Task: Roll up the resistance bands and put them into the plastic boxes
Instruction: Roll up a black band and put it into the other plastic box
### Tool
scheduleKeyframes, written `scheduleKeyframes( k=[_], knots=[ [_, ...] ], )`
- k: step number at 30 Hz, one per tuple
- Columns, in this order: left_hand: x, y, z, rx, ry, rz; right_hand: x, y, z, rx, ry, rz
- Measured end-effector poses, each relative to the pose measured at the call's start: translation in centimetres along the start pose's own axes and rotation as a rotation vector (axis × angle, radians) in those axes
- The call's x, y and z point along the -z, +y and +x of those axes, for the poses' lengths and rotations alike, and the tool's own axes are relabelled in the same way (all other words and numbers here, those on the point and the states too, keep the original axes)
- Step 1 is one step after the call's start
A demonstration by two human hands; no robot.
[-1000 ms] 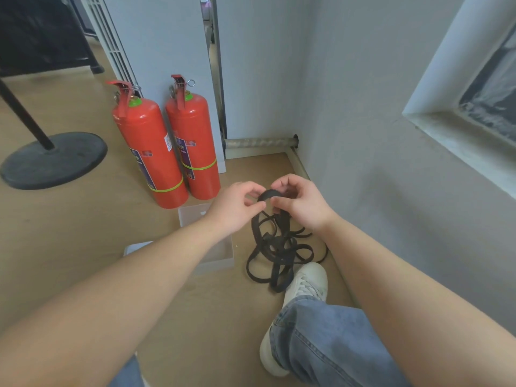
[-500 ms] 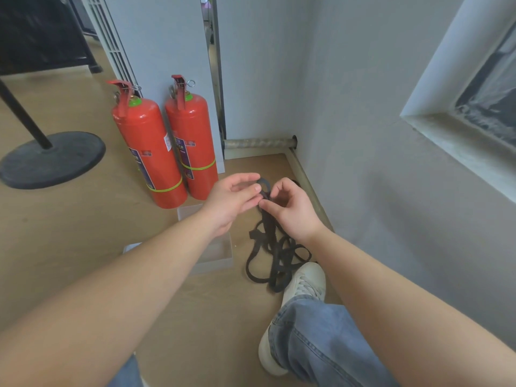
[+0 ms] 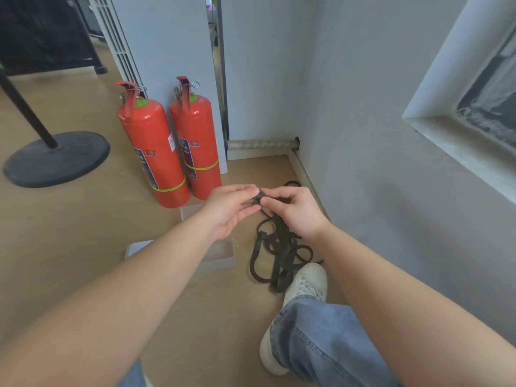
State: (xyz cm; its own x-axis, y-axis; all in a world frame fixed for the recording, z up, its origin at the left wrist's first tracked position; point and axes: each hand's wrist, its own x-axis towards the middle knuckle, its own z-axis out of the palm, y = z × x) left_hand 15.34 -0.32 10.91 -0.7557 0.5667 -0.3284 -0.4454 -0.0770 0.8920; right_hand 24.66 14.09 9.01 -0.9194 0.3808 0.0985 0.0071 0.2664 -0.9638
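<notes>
A black resistance band (image 3: 279, 252) lies in a loose tangle on the wooden floor, with one end lifted. My left hand (image 3: 229, 210) and my right hand (image 3: 293, 212) meet above it, fingertips pinching a small rolled end of the band (image 3: 258, 197) between them. A clear plastic box (image 3: 220, 252) sits on the floor under my left wrist, partly hidden by my forearm. A flat clear lid or second box (image 3: 136, 247) lies to its left.
Two red fire extinguishers (image 3: 170, 152) stand against a white pillar behind the box. A black round stand base (image 3: 55, 157) is at the left. The grey wall (image 3: 363, 163) runs close on the right. My white shoe (image 3: 304, 283) touches the band's near loops.
The open loop held between my hands has become a tight small roll at the fingertips. Both hands shifted slightly, and the hanging band is drawn up a little.
</notes>
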Motion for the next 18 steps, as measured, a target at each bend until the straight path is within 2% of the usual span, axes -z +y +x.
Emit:
scheduleKeyframes(
  k=[5, 14, 18],
  knots=[
    [1.2, 0.3, -0.6, 0.207, -0.042, 0.095, 0.1, -0.6, -0.1, 0.021, -0.028, -0.028],
    [1.8, -0.3, -1.7, 0.202, -0.011, -0.313, -0.2, -1.9, -0.3, 0.147, -0.128, -0.209],
    [1.7, -0.1, -2.3, 0.189, -0.016, -0.413, -0.6, -2.5, -0.3, 0.182, -0.046, -0.222]
  ],
)
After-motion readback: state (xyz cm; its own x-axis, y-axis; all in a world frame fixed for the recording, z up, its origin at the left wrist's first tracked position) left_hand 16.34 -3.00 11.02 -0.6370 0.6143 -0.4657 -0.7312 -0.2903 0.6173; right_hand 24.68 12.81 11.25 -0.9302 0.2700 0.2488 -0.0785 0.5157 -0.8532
